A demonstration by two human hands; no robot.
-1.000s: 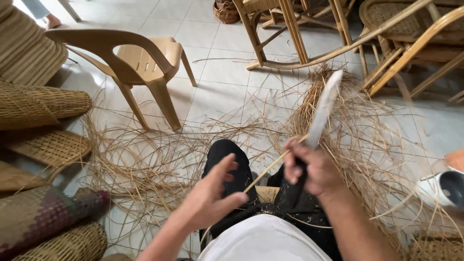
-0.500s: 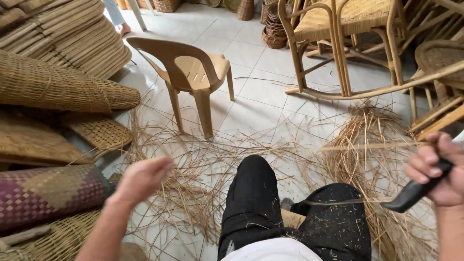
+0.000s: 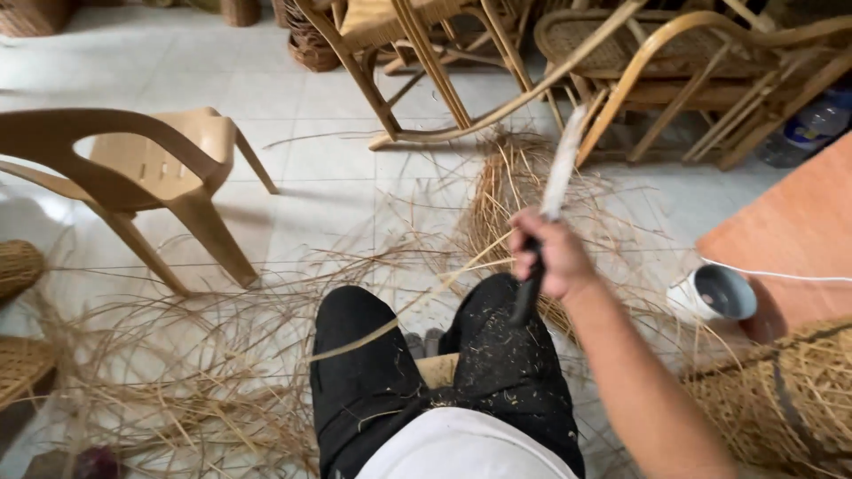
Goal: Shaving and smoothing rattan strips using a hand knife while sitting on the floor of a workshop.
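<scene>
Rattan strips (image 3: 222, 372) litter the floor (image 3: 337, 177) left of the knife (image 3: 552, 200), which the right hand (image 3: 548, 253) holds in a closed grip by its dark handle, blade raised clear of the knees beside a strip (image 3: 399, 319), the left hand being out of view.

Tiled floor (image 3: 319, 168) under rattan strips (image 3: 204, 355)
</scene>
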